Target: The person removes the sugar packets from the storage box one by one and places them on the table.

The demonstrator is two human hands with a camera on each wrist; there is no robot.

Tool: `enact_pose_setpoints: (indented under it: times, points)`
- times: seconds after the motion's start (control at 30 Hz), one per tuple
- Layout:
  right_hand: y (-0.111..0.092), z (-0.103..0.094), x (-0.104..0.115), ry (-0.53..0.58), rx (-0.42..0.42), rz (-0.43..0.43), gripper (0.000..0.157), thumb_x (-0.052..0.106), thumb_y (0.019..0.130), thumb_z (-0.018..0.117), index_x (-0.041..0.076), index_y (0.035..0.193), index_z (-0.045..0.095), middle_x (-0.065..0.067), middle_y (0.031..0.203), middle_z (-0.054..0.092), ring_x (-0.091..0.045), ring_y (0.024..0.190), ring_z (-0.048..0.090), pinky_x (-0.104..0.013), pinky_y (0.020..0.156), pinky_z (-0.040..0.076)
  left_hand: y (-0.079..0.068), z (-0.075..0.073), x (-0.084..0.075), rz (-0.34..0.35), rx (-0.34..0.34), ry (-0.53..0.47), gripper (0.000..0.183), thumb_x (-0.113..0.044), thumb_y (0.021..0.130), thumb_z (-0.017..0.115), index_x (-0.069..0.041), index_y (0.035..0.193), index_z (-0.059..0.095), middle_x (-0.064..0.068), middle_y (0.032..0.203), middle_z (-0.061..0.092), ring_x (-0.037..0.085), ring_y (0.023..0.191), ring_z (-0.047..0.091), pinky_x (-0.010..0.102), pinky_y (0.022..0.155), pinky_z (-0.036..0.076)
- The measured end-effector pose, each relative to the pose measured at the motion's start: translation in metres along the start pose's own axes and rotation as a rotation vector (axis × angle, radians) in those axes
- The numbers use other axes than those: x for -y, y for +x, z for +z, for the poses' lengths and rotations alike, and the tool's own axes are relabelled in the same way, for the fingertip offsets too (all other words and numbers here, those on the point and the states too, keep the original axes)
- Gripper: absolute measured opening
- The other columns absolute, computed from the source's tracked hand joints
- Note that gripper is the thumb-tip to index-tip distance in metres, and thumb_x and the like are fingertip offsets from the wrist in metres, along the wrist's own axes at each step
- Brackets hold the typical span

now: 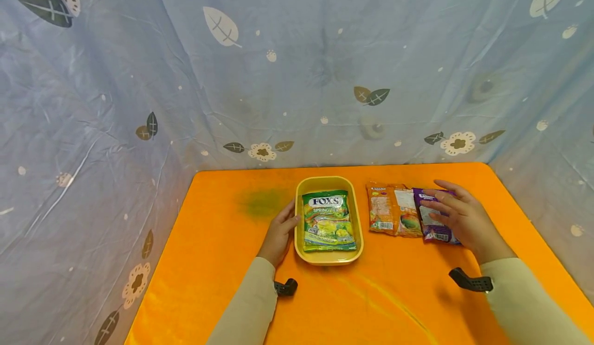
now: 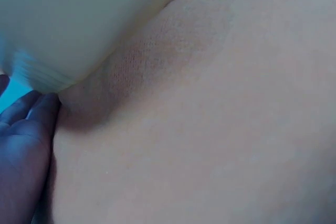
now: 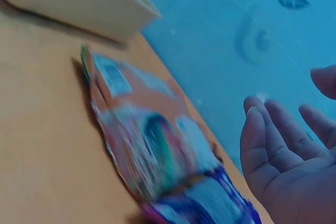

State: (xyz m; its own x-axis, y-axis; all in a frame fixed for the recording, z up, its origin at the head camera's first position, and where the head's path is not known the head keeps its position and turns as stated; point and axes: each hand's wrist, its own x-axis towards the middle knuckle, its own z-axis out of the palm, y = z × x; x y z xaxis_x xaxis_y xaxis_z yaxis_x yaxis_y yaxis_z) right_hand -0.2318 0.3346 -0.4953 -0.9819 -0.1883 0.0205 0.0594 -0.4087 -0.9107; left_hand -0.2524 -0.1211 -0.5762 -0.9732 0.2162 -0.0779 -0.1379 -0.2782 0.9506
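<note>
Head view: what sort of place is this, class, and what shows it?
Perhaps a small makeshift recording booth: leaf-and-flower sheeting walls in an orange-covered table on three visible sides, and a black bracket sits at the right wrist.

Bare surface nearside of the yellow tray, only a slim gap to its right, then candy bags block!

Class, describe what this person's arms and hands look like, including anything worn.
The left sleeve and right sleeve are long and off-white, apparently plain. At each wrist, a black, bent fitting sticks out. The left hand and right hand wear no gloves.
</note>
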Motion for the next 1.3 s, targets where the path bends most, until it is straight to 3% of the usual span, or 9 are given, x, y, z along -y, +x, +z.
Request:
enact_pose_setpoints:
  times: [0.27,0.57,0.73,0.97,1.1,1.3]
  points:
    - [0.007,0.035,-0.019,-0.019,0.039,0.020,0.033,0.010,0.118,0.046,0.013,0.151,0.049,-0.006,0.136,0.070,-0.027,0.118,0.073,-0.039,0.098,0.061,-0.001,0.002,-0.001,0.003,0.000,-0.012,0.060,-0.010,0.116,0.054,-0.013,0.173,0.035,0.011,0.173,0.037,0.029,0.153,0.042,0.040,0.119,0.044]
    - [0.016,0.066,-0.028,-0.090,0.052,0.060,0.032,0.016,0.119,0.048,0.019,0.150,0.053,-0.002,0.140,0.070,-0.026,0.122,0.072,-0.042,0.103,0.058,0.000,0.001,-0.001,0.000,0.000,-0.018,0.060,-0.011,0.115,0.055,-0.015,0.172,0.037,0.008,0.172,0.038,0.027,0.152,0.044,0.038,0.117,0.045]
    - [0.021,0.082,-0.034,-0.095,0.071,0.067,0.035,0.017,0.119,0.049,0.013,0.154,0.048,-0.006,0.139,0.069,-0.029,0.125,0.070,-0.046,0.108,0.054,0.000,0.000,0.000,-0.007,0.004,-0.017,0.060,-0.011,0.115,0.055,-0.015,0.173,0.036,0.007,0.172,0.038,0.027,0.152,0.044,0.037,0.116,0.046]
    - [0.028,0.105,-0.042,-0.197,0.062,0.101,0.036,0.022,0.118,0.053,0.018,0.153,0.054,-0.014,0.146,0.061,-0.026,0.121,0.071,-0.046,0.104,0.058,-0.001,0.000,-0.001,0.001,0.001,-0.017,0.060,-0.011,0.115,0.055,-0.015,0.172,0.037,0.010,0.172,0.038,0.029,0.153,0.044,0.039,0.118,0.045]
    - [0.032,0.115,-0.049,-0.215,0.088,0.122,0.044,0.023,0.117,0.053,0.014,0.160,0.046,-0.020,0.150,0.055,-0.030,0.125,0.068,-0.050,0.105,0.057,0.000,0.001,-0.002,0.004,-0.002,-0.033,0.059,-0.011,0.115,0.055,-0.014,0.171,0.038,0.013,0.171,0.040,0.031,0.152,0.044,0.042,0.119,0.044]
    - [0.035,0.122,-0.059,-0.243,0.121,0.139,0.057,0.022,0.117,0.052,0.002,0.167,0.032,-0.032,0.159,0.043,-0.040,0.134,0.061,-0.047,0.105,0.057,0.000,0.001,-0.001,0.006,0.015,-0.042,0.059,-0.010,0.115,0.054,-0.013,0.171,0.038,0.015,0.171,0.039,0.033,0.151,0.045,0.043,0.119,0.043]
